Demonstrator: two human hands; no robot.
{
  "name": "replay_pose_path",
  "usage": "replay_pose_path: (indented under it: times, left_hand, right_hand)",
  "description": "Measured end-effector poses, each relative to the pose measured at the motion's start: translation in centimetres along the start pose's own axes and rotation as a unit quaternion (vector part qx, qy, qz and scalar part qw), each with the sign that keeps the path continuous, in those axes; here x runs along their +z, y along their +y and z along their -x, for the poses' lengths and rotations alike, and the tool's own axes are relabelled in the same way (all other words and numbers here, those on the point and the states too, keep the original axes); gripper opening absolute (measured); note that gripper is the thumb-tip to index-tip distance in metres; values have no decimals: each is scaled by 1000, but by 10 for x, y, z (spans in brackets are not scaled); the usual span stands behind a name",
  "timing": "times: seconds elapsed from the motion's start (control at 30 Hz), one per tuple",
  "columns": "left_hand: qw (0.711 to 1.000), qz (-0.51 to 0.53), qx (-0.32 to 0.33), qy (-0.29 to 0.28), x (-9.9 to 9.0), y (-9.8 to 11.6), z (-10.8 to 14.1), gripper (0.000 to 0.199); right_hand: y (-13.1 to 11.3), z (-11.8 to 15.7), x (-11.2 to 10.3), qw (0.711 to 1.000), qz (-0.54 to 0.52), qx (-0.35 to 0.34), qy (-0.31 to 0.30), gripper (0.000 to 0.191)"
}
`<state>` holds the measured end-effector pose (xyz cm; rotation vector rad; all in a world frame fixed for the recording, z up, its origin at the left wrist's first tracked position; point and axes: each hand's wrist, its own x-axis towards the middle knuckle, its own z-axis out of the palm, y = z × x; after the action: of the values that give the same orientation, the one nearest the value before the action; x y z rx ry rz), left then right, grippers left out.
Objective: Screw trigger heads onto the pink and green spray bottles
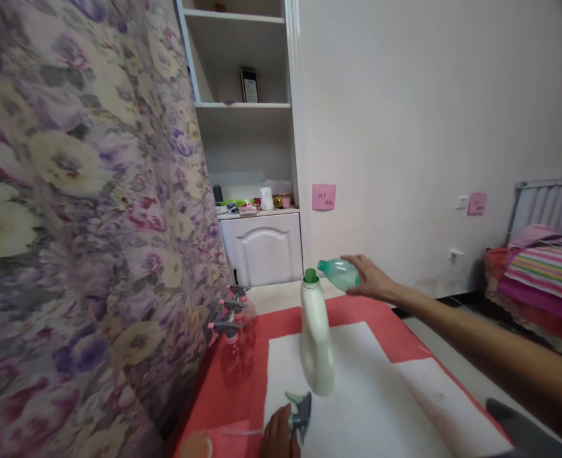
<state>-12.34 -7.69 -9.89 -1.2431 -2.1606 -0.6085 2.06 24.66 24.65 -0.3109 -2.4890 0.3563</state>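
My right hand (370, 278) is wrapped round the base end of a see-through green bottle (341, 273). The bottle lies nearly level in the air, its neck pointing left, close above and beside the mouth of a pale green jug (315, 337). Upright on a white sheet, the jug shows a darker green piece (311, 275) at its opening. Low in the view, my left hand (280, 435) has its fingers closed round a grey and green spray trigger head (301, 416). A thin pale tube runs left from that hand.
Several clear pink spray bottles (236, 359) with grey triggers stand on the left of the red table cover (357, 310). A flowered curtain (95, 254) hangs close on the left. Behind are a white cabinet (262, 248) and wall; a bed (548, 273) stands far right.
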Motion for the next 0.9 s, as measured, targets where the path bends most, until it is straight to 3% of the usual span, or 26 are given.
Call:
replay_pose_path:
  times: [0.1,0.2,0.23,0.27,0.33,0.43,0.53,0.67,0.8,0.9]
  left_hand:
    - [1000,-4,0,-7,1,-6,2,42]
    - [1000,-4,1,-11,-1,-4,2,39]
    - [1000,-8,-5,-7,-3,-2,1,38]
    - [1000,-12,-13,-4,-6,0,1,37]
    - [999,-15,-39,-6,-12,7,-2,37]
    - [996,-7,-80,-43,-24,17,-7,39]
    - [987,-5,-114,-115,-38,27,-15,42]
    - [968,-35,-151,-198,-58,43,-30,55]
    - [969,-16,-151,-196,-73,55,-44,51]
    - [979,10,-135,-154,-81,62,-51,51]
  right_hand:
    - [12,68,35,989,-143,46,-1,74]
    - [11,147,90,969,-237,75,-5,81]
    - [9,171,110,957,-274,89,-7,82]
    - [7,193,129,927,-355,119,0,84]
    - [4,229,163,883,-437,171,3,88]
    - [2,256,192,871,-445,206,15,91]
    - [4,261,198,876,-435,206,8,93]
    - [3,257,189,879,-436,192,-3,93]
    - [-2,255,178,872,-453,184,-9,89]
    - [-3,254,174,870,-459,180,-16,90]
